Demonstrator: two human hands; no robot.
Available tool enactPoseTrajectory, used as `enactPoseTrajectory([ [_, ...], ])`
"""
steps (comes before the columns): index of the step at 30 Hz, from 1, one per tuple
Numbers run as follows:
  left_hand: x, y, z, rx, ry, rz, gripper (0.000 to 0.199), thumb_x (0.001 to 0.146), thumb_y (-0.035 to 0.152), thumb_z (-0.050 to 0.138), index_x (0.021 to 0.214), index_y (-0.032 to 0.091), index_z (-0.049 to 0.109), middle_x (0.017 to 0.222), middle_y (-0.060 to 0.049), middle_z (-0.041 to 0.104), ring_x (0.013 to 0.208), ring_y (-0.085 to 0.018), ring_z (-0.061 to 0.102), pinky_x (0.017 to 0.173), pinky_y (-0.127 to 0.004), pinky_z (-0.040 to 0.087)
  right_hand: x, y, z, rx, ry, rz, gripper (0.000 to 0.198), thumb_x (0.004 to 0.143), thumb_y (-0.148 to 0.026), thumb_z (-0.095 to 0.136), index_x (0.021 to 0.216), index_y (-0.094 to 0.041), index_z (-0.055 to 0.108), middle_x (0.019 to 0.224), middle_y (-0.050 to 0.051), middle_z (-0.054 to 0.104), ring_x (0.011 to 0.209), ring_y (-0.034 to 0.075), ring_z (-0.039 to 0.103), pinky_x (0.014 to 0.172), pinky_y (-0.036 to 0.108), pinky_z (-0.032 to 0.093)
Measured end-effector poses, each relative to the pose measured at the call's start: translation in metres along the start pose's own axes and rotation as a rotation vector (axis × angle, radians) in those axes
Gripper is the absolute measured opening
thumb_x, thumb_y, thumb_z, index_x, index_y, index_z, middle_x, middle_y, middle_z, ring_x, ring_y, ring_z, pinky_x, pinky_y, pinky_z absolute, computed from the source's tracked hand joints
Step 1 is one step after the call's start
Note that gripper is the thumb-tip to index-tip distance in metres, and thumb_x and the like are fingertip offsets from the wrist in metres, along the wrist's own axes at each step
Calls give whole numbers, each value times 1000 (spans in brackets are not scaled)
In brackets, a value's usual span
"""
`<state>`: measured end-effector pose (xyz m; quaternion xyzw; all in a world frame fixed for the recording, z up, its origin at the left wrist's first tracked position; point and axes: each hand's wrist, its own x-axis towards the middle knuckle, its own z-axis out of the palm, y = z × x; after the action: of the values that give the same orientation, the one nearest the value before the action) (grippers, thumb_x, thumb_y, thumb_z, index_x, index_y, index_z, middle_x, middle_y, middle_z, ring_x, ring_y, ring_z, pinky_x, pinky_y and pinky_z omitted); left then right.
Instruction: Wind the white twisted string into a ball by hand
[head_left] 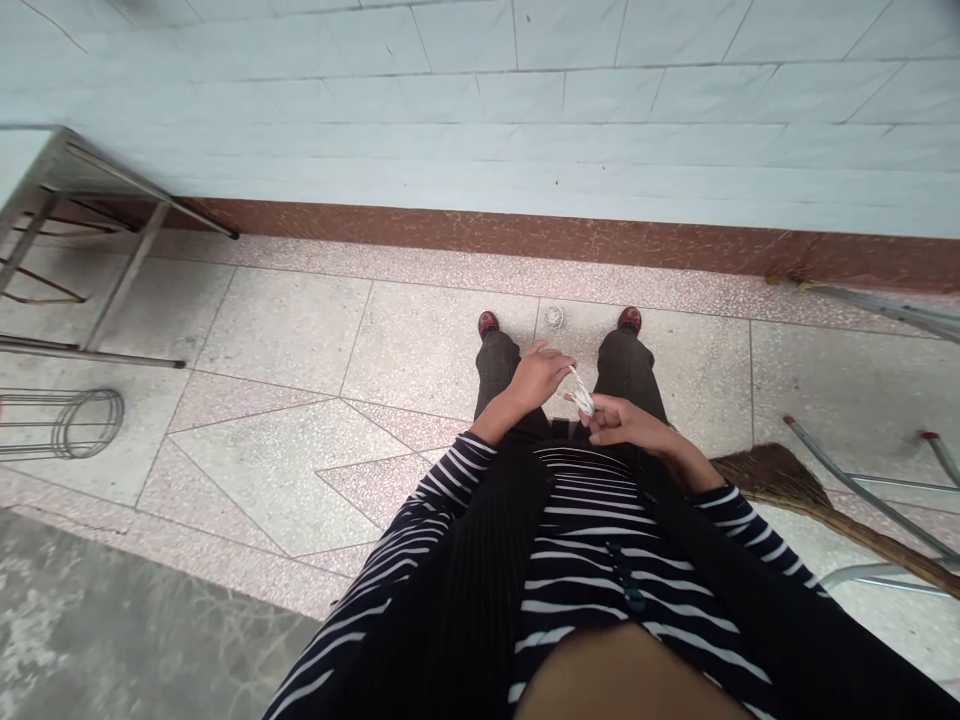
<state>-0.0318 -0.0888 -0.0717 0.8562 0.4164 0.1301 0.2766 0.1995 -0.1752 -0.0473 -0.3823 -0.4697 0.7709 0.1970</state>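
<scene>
My left hand [538, 378] is closed, its fingertips pinching a strand of white cord [580, 388] in front of my lap. My right hand [628, 424] grips the looped, bundled part of that same cord between thumb and fingers. The strand runs slanting from one hand to the other. On the floor between my feet lies a small round white ball [553, 317], which looks like wound cord. I cannot make out whether the cord in my hands is joined to it.
A tiled wall [525, 120] rises ahead. To the left stand a metal-legged table [124, 275] and a wire frame with rings [90, 423]. On the right, a broom [780, 475] lies by a stool's metal legs [847, 480]. My red shoes [488, 323] rest on the floor.
</scene>
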Motion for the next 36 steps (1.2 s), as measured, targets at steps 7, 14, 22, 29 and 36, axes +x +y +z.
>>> enactPoseTrajectory([
  [7, -3, 17, 36, -63, -130, -38, 25, 111, 24, 56, 111, 17, 80, 113, -8, 85, 111, -21, 79, 126, -48, 46, 4, -33, -21, 107, 242, -225, 89, 78, -31, 89, 158, -38, 50, 143, 4, 56, 82, 11, 61, 81, 33, 57],
  [14, -9, 15, 7, 85, -44, 116, 29, 110, 21, 52, 106, 19, 81, 106, -10, 83, 110, -24, 77, 129, -54, 41, 34, 8, -21, -406, 217, 212, 62, 67, -23, 83, 124, -19, 57, 81, -3, 67, 63, 18, 65, 64, 30, 48],
  [22, 3, -4, 26, -106, -6, -47, 24, 110, 23, 58, 114, 20, 81, 120, -8, 84, 118, -22, 77, 124, -48, 47, -19, -31, 6, 132, -4, -20, 57, 83, -33, 91, 129, -24, 58, 100, -1, 66, 73, 10, 61, 71, 26, 51],
  [29, -6, 18, 38, -148, -116, 9, 25, 111, 30, 58, 109, 18, 80, 116, -7, 84, 115, -20, 77, 126, -47, 46, -10, -54, -13, 20, 277, -249, 86, 80, -32, 89, 156, -36, 48, 147, 6, 58, 84, 13, 64, 80, 34, 57],
  [36, -14, 24, -1, -1, 3, 95, 28, 112, 26, 53, 110, 20, 80, 113, -9, 82, 120, -23, 74, 133, -55, 36, 16, -10, -18, -436, 288, 184, 60, 70, -28, 86, 122, -18, 60, 80, -2, 64, 54, 12, 52, 52, 27, 39],
])
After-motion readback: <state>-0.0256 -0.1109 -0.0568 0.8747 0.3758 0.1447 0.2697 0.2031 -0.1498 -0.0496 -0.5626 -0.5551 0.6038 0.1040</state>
